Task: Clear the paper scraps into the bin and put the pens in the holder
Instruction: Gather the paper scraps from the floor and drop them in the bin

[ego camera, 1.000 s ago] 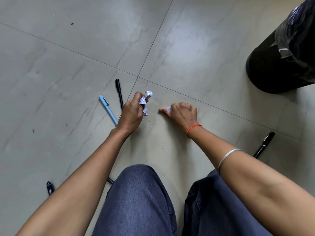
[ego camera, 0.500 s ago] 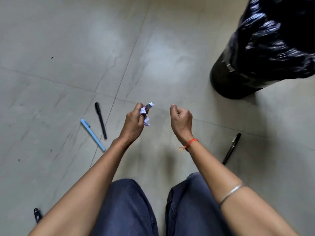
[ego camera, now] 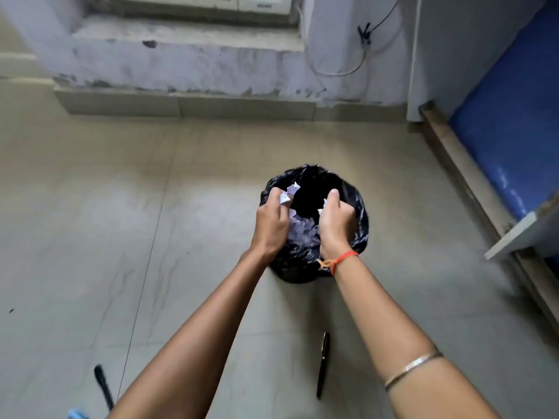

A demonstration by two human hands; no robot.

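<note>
A bin lined with a black plastic bag (ego camera: 360, 219) stands on the tiled floor, with crumpled white paper (ego camera: 302, 232) lying inside it. Both hands are over its mouth. My left hand (ego camera: 270, 222) grips a crumpled paper scrap (ego camera: 289, 192) at the bin's left rim. My right hand (ego camera: 334, 220) pinches a small paper scrap (ego camera: 322, 207) over the opening. A black pen (ego camera: 322, 364) lies on the floor between my forearms. Another black pen (ego camera: 102, 385) and the tip of a light blue pen (ego camera: 77, 414) lie at the lower left. No pen holder is in view.
A stained wall with a low ledge (ego camera: 181, 101) runs behind the bin. A blue-covered bed or bench with a wooden frame (ego camera: 472, 182) fills the right side. A white cable (ego camera: 338, 71) hangs on the wall.
The view swung up and to the right onto the bin. Both hands rose from near the floor and now hold their scraps over the bin's mouth.
</note>
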